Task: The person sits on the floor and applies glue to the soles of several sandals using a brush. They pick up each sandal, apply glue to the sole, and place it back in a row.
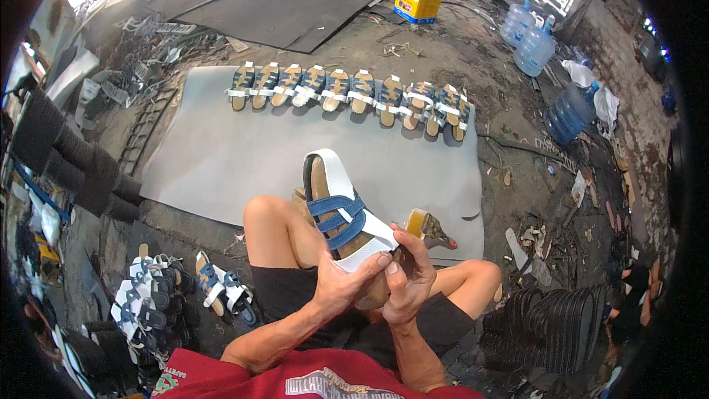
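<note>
In front of my lap is a sandal [334,203] with blue crossed straps, white bands and a brown insole, tilted with its far end up. My left hand [341,281] grips its near left edge, thumb pressed on the white band [369,253]. My right hand [410,273] closes on the near right end, where the white strap comes down, its thumb and forefinger close together. Fingers hide the sandal's near end. Just beyond my right hand lies an object with a yellow face [417,222], a dark mottled body and a red tip; I cannot tell its kind.
A grey sheet [221,155] bears a row of several finished-looking sandals [336,89]. More sandals [225,288] and a pile of uppers [144,295] lie at left. Black soles [546,329] are stacked at right. Water bottles [535,48] and a yellow box [417,4] stand farther back.
</note>
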`<move>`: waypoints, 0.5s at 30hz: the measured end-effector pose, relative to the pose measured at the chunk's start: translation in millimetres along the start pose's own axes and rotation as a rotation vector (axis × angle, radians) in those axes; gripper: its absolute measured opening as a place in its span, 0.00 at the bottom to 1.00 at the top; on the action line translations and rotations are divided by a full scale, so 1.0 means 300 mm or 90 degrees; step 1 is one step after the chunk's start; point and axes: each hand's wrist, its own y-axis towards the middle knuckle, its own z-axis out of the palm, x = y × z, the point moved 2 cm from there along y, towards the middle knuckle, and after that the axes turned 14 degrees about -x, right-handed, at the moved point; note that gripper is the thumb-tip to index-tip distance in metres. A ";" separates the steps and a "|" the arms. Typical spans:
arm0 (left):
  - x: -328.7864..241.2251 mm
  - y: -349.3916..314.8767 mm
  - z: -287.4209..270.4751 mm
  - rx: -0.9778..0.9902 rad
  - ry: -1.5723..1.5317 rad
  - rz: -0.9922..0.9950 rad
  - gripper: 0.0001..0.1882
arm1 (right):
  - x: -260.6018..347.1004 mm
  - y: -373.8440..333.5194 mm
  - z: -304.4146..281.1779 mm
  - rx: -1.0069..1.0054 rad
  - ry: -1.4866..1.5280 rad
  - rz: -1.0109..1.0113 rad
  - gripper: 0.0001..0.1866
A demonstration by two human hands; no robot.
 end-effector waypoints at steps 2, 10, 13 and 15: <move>-0.006 0.002 0.000 -0.002 0.035 0.085 0.47 | -0.008 0.001 -0.013 -0.010 0.007 0.024 0.24; 0.078 0.035 -0.082 -0.016 -0.085 -0.166 0.33 | 0.025 -0.045 0.006 -0.057 -0.078 0.021 0.16; 0.115 0.053 -0.144 0.043 -0.146 -0.244 0.31 | 0.067 0.040 -0.003 0.005 -0.236 0.001 0.16; 0.084 0.039 -0.147 0.078 -0.085 -0.217 0.31 | 0.093 0.125 0.013 0.058 -0.330 -0.053 0.17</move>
